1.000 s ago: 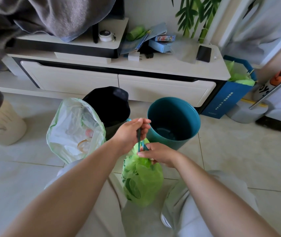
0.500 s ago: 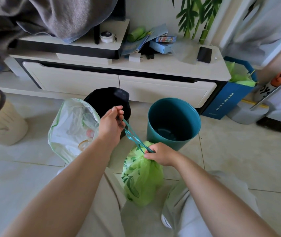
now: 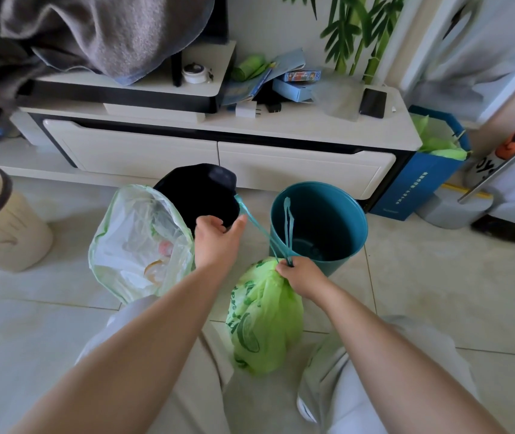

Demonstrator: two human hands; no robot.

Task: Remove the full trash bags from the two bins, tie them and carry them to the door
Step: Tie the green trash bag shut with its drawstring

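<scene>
Lime-green trash bag (image 3: pixel 265 321), printed in darker green, stands on the floor tiles (image 3: pixel 437 292) just before the teal bin (image 3: pixel 344 214). The right hand (image 3: pixel 303 277) pinches its gathered neck. A teal drawstring (image 3: pixel 259 233) crosses the left hand (image 3: pixel 217 242) at the thumb; grip undeterminable.

The white bag (image 3: pixel 137 245) half hides the black bin (image 3: pixel 200 195).

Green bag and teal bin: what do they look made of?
Green bag: probably thin plastic film; it wrinkles and lets light through. Teal bin: likely moulded plastic; its wall is smooth and evenly coloured with a soft sheen, though painted metal is possible.
</scene>
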